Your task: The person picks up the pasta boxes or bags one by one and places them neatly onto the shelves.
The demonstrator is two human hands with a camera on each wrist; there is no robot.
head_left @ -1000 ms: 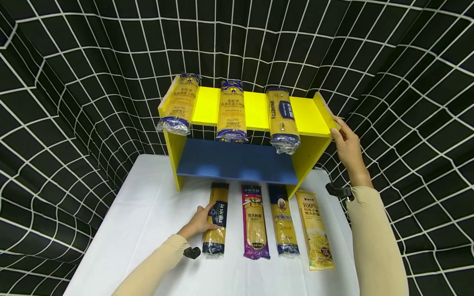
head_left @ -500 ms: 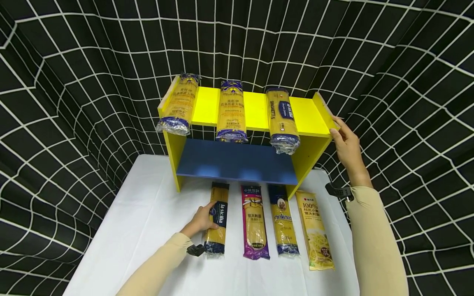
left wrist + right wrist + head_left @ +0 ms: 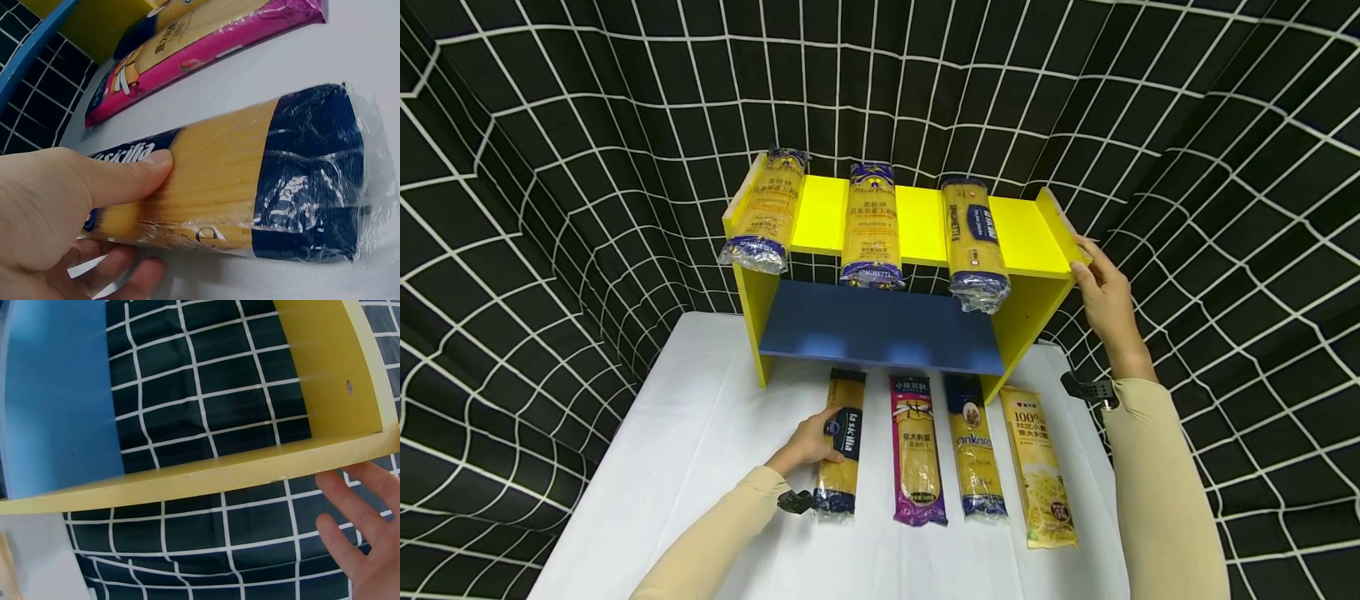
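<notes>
My left hand (image 3: 811,440) grips a spaghetti pack labelled la sicilia (image 3: 847,429) that lies lengthwise on the white table. In the left wrist view the thumb (image 3: 140,175) presses on the pack's upper face, while the other fingers curl along its near lower side. The pack's dark blue end band (image 3: 306,175) and clear crimped wrapper point away from that hand. My right hand (image 3: 1108,304) holds the upper right corner of a yellow and blue shelf (image 3: 1033,333). In the right wrist view some of its fingers (image 3: 353,506) lie along the outside of the yellow side panel.
Right of the held pack lie a purple-edged pasta pack (image 3: 917,458), a blue-ended ankara pack (image 3: 976,458) and a pale yellow pack (image 3: 1041,475). Three spaghetti packs, left (image 3: 767,212), middle (image 3: 871,225) and right (image 3: 976,242), rest on the top tier. A black gridded curtain (image 3: 880,75) surrounds the table.
My left hand and forearm shift very slightly to the right, still at the la sicilia pack, which barely moves. The right hand stays on the shelf corner.
</notes>
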